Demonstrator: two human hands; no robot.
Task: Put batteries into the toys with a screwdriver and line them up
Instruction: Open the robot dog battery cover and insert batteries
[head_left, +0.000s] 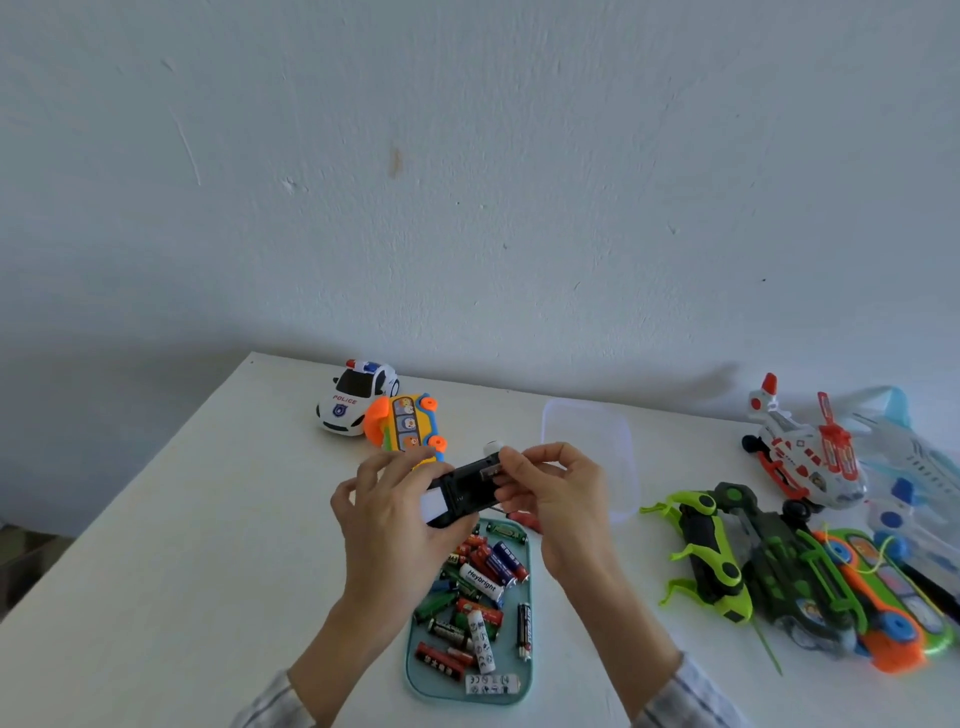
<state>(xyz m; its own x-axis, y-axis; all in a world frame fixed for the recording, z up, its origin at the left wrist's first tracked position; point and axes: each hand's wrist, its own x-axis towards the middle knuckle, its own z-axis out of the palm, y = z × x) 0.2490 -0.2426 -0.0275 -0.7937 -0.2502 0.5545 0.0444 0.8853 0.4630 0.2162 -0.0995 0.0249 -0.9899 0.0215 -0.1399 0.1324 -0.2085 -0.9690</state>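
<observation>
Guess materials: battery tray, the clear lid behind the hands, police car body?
Battery tray: looks like matte teal plastic, with a soft rounded rim and no glare.
Clear lid: likely thin translucent plastic; the table shows through it.
Police car: glossy white moulded plastic by its highlights, with printed lettering.

Both hands raised together, left hand (387, 519) and right hand (558, 499) with fingers curled, gripping.
</observation>
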